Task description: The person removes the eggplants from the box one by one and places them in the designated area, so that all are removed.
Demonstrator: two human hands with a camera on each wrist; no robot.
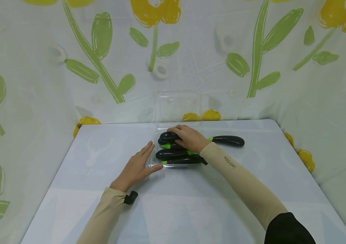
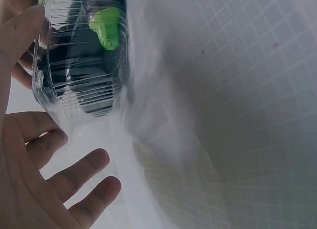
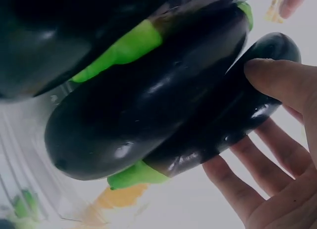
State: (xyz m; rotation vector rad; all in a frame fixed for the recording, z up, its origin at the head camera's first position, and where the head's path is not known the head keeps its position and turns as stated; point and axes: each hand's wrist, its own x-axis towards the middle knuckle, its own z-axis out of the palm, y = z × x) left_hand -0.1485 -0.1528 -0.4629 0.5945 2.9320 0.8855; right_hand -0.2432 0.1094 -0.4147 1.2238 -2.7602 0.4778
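A clear plastic clamshell container (image 1: 157, 162) holds several dark eggplants with green stems, laid side by side. My right hand (image 1: 189, 138) grips an eggplant (image 1: 168, 137) at the container's far side. Its thumb lies on one side of that eggplant (image 3: 247, 103) and the fingers are against the other in the right wrist view. Nearer me lie other eggplants (image 1: 173, 155), one (image 1: 185, 160) along the front wall. At the container's left side is my left hand (image 1: 136, 167), fingers extended and thumb tip at the front left corner. The left wrist view shows those fingers (image 2: 89, 174) spread by the ribbed wall.
Behind the container its clear lid (image 1: 177, 105) stands raised against the flower-print curtain (image 1: 197, 67). Another eggplant (image 1: 229, 140) lies to the right, by the right forearm. Everything sits on a white table (image 1: 173, 210) near its back edge.
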